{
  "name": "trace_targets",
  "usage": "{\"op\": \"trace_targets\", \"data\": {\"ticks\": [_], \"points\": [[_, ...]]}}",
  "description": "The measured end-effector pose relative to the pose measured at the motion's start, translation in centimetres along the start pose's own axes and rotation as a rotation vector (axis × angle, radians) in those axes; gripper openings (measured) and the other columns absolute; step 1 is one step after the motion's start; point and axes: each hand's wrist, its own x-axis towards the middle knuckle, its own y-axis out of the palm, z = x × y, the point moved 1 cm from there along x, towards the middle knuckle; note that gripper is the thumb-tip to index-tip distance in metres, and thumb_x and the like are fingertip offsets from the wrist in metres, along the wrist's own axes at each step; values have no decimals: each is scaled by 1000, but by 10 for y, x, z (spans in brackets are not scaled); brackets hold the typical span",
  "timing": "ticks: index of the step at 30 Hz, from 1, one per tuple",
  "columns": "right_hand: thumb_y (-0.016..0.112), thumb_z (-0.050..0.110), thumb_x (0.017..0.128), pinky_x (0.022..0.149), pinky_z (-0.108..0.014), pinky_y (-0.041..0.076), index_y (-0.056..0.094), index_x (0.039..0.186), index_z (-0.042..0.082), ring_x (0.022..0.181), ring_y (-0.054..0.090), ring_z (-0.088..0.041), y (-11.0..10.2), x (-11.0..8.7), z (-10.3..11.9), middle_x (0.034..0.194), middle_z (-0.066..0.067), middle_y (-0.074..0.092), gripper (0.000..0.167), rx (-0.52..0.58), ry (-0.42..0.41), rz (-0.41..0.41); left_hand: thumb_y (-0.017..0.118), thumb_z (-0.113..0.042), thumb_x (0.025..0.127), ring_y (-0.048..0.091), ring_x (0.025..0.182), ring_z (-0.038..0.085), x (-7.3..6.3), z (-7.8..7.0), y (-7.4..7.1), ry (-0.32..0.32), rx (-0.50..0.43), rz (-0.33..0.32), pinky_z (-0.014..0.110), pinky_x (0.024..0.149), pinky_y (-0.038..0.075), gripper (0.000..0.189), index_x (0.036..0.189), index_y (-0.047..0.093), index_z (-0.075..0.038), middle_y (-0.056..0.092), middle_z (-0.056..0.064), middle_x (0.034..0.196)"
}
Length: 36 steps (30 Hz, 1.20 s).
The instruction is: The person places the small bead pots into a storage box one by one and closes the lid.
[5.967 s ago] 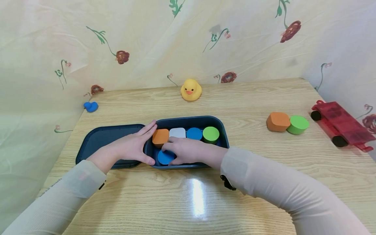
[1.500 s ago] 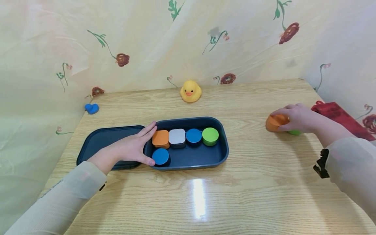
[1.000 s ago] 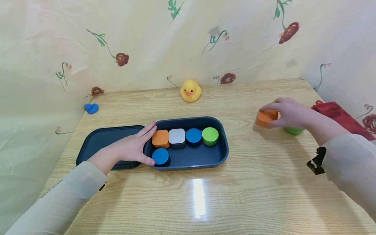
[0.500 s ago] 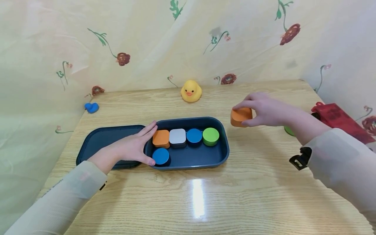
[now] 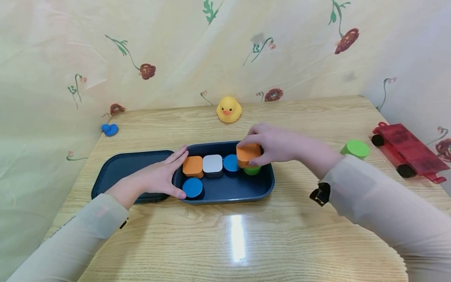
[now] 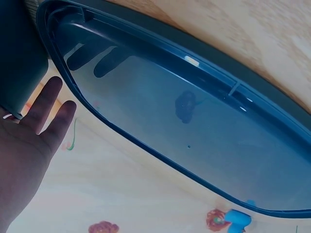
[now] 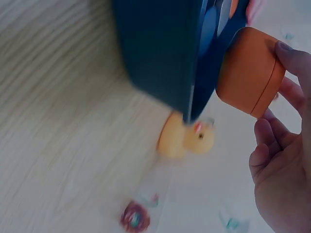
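Note:
My right hand [image 5: 278,144] pinches a small orange lidded container [image 5: 248,156], square with rounded corners, over the back right of a dark blue box [image 5: 237,188]. In the right wrist view, a seam runs round this orange container [image 7: 248,73], held near the box wall [image 7: 158,53]. Partly hidden below it is a green round container [image 5: 252,171]. Also in the box stand another orange container [image 5: 192,166], a white-topped one [image 5: 213,163] and two blue round ones [image 5: 231,163]. My left hand [image 5: 158,178] spreads straight fingers across the box's left end.
The box's dark lid [image 5: 121,170] lies left of it, partly under my left hand. A yellow duck [image 5: 229,110] stands behind, a small blue duck [image 5: 110,129] back left. On the right are a green round container [image 5: 355,149] and a red toy car [image 5: 410,147].
My right hand has let go of a blue container in the box, taken the orange one from beside the green one at right, and carried it left over the box. The left hand stays put.

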Motion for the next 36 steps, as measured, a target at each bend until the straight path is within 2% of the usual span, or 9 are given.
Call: {"op": "trace_targets", "data": {"ticks": [7,15,22,31,36], "points": [[71,41,80,82,-34,41,62,124,25,101,43,-21,13,17,24,114,-4,52,48,28,-62,55,68,-66,69,17,139,35,1,0,0,4,1,-4,49,98,37,121,151,-2,-11,-16,0,156],[71,42,80,80,-30,41,64,120,23,96,46,-17,34,27,38,110,-2,51,46,40,-106,76,69,-66,69,15,140,34,2,0,0,7,-5,-8,49,100,35,121,151,-2,-12,-16,-2,156],[70,45,80,79,-29,41,64,120,23,94,47,-17,44,33,46,109,-3,54,46,-41,-134,80,68,-66,70,15,139,35,2,2,1,9,-3,-8,50,100,35,121,151,-2,-13,-18,-3,155],[69,48,80,77,-28,42,64,121,24,92,47,-16,54,40,52,105,-1,54,47,-108,-128,93,68,-67,70,15,140,34,1,4,2,9,-8,-7,49,100,35,121,151,-3,-13,-17,-2,156],[71,46,80,74,-26,42,65,119,23,90,47,-17,64,40,55,105,-3,55,46,-144,-162,79,68,-66,70,16,139,34,0,1,2,4,-15,-5,49,100,36,121,151,-3,-13,-17,-2,156]]}}
